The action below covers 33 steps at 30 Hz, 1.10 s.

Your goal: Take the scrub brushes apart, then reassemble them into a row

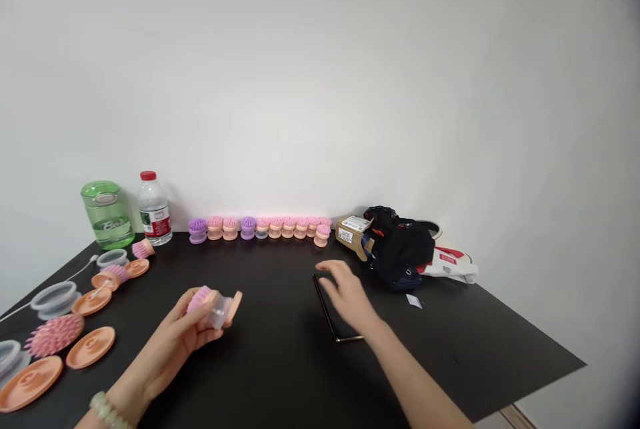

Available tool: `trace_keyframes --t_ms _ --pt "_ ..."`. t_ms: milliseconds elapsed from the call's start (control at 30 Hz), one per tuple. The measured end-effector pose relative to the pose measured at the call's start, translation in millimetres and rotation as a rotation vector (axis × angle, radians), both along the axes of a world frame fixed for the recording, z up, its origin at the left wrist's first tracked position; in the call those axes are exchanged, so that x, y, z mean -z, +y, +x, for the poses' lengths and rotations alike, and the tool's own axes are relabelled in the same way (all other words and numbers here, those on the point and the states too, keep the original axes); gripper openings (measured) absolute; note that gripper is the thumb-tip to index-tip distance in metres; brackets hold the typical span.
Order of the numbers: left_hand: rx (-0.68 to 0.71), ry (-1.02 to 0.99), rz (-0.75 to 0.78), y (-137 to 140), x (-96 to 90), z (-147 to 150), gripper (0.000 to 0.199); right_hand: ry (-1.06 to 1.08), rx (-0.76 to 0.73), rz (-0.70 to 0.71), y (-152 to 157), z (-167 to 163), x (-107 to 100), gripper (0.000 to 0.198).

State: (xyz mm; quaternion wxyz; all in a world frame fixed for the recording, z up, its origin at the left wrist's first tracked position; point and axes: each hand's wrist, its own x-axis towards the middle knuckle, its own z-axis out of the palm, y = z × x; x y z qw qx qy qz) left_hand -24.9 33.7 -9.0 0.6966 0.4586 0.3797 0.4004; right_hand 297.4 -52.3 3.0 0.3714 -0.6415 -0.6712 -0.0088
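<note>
At a black worktop (280,375) set against a white wall (320,82), a person is working with two bare hands. The left hand (183,332) is holding a small pink-bristled brush (220,312), its grip closed around the body with fingers and thumb; the brush is tilting sideways above the near part of the worktop, its bristles facing left, its clear middle and peach disc-shaped end pointing right. A pale green beaded bracelet (106,410) is circling that wrist. The right hand (345,295) is hovering over a flat, black-faced device (341,324), its grip open and holding nothing, the fingers loosely curving; whether it is touching the device is unclear.

Along the wall, a row of similar brushes (275,227) is standing upright, most of them pink and peach, two of them purple. To the left, peach discs (91,347), clear rings (55,297) and a larger pink bristle head (56,334) are lying scattered, with a white cable (83,269) running among them. Behind these, a green jug (106,215) is standing just beside a red-capped water bottle (155,209). At the far right, a cardboard box (353,232) is leaning near a black bag (404,249), a red-and-white bag (450,265) is lying next to it, and a small white packet (414,301) is resting in front.
</note>
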Motion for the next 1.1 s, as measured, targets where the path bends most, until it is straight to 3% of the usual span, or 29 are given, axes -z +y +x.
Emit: trace_keyframes --t_ms 100,200,367,500,700,933,1100 --pt "-0.096 0.467 0.454 5.1 2.7 -5.2 0.041 0.014 0.049 -0.046 0.9 56.2 22.2 0.035" --pt "-0.169 0.833 0.812 11.7 14.6 -8.2 0.041 0.018 0.031 -0.073 -0.9 77.3 44.1 0.040" --pt "-0.177 1.019 1.019 16.9 37.2 -7.3 0.051 0.038 0.030 -0.058 -2.6 78.4 55.9 0.043" --pt "-0.120 1.021 1.096 16.4 40.7 -6.3 0.040 0.086 0.126 0.015 -5.0 83.3 53.5 0.034" --pt "-0.161 0.890 1.079 18.5 30.6 -8.3 0.038 0.162 0.198 0.041 -12.5 89.2 56.2 0.024" --pt "-0.305 0.738 0.730 14.8 6.5 -5.8 0.049 0.240 0.228 0.066 -18.2 86.4 51.8 0.024" --pt "-0.288 0.455 0.467 3.2 -1.8 -1.4 0.055 0.273 0.228 0.146 -27.3 54.3 28.8 0.021"
